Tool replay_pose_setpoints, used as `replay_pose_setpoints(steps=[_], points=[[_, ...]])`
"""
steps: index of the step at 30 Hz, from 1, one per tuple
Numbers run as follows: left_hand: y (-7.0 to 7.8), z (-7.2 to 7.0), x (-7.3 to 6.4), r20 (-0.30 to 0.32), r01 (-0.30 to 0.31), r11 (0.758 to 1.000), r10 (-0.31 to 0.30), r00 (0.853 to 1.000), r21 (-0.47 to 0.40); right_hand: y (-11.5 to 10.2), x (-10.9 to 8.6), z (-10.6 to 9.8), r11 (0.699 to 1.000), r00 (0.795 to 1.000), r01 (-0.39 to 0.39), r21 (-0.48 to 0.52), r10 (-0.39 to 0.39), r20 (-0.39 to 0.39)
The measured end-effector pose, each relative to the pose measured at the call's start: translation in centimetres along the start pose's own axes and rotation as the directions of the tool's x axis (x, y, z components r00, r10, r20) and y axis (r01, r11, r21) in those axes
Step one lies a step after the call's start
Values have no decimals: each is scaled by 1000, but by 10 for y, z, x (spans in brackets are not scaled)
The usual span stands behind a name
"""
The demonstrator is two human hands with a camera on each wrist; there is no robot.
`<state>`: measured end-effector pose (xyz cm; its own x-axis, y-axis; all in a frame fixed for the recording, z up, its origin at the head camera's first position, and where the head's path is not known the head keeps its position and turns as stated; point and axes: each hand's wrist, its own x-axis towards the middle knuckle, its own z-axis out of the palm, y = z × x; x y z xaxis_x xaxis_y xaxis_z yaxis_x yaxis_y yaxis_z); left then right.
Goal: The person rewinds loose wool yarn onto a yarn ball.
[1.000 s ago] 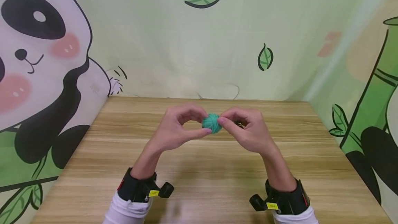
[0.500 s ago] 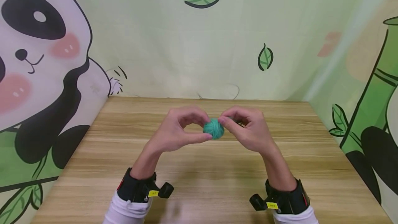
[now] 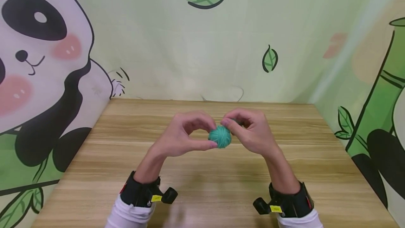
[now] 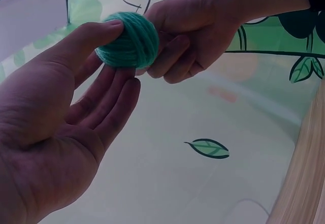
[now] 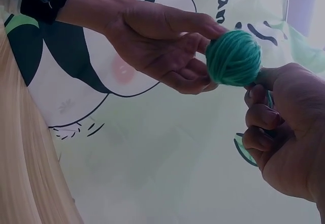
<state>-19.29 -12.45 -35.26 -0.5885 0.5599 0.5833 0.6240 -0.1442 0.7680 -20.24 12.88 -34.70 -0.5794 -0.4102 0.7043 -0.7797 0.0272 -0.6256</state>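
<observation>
A small ball of teal yarn (image 3: pixel 220 137) is held up over the table between both hands. My left hand (image 3: pixel 177 138) pinches it from the left, thumb at the near side and fingertips at the top; the left wrist view shows the thumb lying across the windings of the yarn ball (image 4: pixel 129 40). At the ball's right side, my right hand (image 3: pixel 251 133) pinches yarn with thumb and index finger. Its other fingers are curled, and a bit of teal strand (image 5: pixel 269 100) shows among them in the right wrist view. The rest of that strand is hidden.
Below the hands is a wood-grain table (image 3: pixel 202 192). A printed cloth backdrop (image 3: pixel 152 45) with a panda and leaves stands along its back edge and sides. Each wrist wears a black strap with a small camera (image 3: pixel 169 195).
The ball has come lower and slightly right in the head view, and its windings have turned. My left hand has followed it, while the right hand has barely shifted.
</observation>
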Motion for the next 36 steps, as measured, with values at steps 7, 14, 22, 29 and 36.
replay_pose_setpoints(steps=[7,14,22,29,36], points=[[1,-1,-1,-30,-43,998,41,999,-53,4,0,2,995,995,-92,-28,93,24],[0,1,-1,-52,-59,991,53,997,-117,9,0,7,992,989,-123,2,123,76],[-2,2,-1,-153,-78,988,58,987,-131,8,1,13,991,986,-133,-27,135,93],[-2,2,1,-277,-63,996,45,960,-58,9,2,17,994,986,-101,-37,105,132],[-2,0,2,-392,-32,999,31,920,5,5,4,17,995,975,-103,-12,103,196]])
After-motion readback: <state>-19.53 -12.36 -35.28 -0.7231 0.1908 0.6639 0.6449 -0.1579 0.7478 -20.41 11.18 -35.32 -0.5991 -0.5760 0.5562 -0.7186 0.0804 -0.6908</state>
